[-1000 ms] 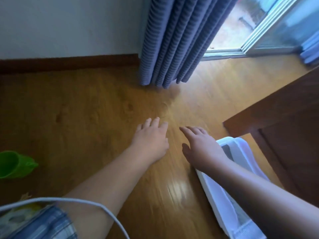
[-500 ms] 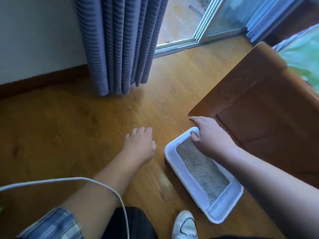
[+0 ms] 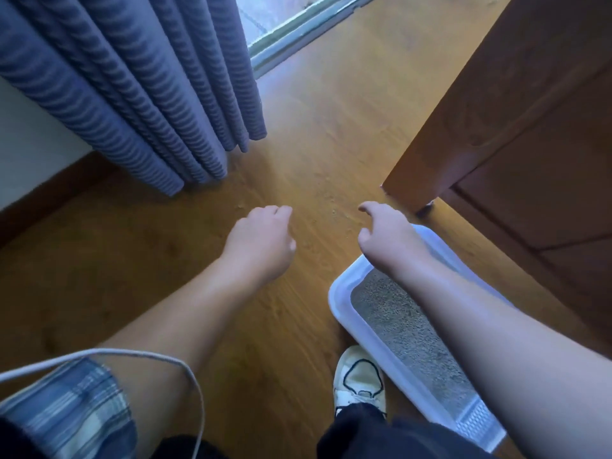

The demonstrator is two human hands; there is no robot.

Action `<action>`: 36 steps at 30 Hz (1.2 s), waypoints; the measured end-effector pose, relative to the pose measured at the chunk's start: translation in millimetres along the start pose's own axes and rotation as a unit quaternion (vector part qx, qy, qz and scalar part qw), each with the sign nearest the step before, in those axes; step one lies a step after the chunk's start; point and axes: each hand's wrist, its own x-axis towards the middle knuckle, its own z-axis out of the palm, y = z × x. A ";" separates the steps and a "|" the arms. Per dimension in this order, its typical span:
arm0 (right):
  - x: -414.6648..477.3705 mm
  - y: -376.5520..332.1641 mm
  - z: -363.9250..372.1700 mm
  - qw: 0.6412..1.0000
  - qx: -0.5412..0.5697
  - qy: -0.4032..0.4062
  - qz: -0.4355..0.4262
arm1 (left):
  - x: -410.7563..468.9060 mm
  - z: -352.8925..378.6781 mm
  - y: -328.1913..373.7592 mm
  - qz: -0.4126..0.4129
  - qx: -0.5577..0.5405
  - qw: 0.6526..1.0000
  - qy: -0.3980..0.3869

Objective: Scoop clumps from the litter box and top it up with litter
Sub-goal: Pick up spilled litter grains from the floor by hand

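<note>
Most of the frame is bare wooden floor (image 3: pixel 314 144), running from the bottom edge up to a window sill (image 3: pixel 298 31) at top centre. A blue ribbed curtain (image 3: pixel 132 94) hangs over the upper left, its hem reaching the floor. Brown wooden furniture (image 3: pixel 530 127) fills the upper right, one corner coming down near the middle of the frame.

A white litter box (image 3: pixel 341 303) lies on the floor at lower right, set at a slant, its far end just beside that furniture. The right forearm crosses over it and hides its right side. Grey litter (image 3: pixel 397 323) covers its bottom, and a ribbed white grille (image 3: pixel 477 422) sits at its near end.

A blue plaid sleeve (image 3: pixel 66 409) shows at lower left. A white shoe (image 3: pixel 359 376) with dark trim stands just left of the box at bottom centre.

The left hand (image 3: pixel 261 240) hovers over bare floor at centre, apart from the box, its grip loose, fingers curled under and holding nothing. The right hand (image 3: pixel 387 236) is above the far end of the box, right of centre, its fingers bent downward, its grip slack and holding nothing. Whether it touches the rim cannot be told.

A thin white cable (image 3: pixel 149 354) loops across the lower left, over the left arm. A few pale grains (image 3: pixel 332 212) lie on the floor between the hands.
</note>
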 end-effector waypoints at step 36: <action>194.4 50.6 144.4 0.990 -0.094 -0.053 -0.089 | 150.5 165.5 -12.0 -0.368 -0.760 0.518 -0.133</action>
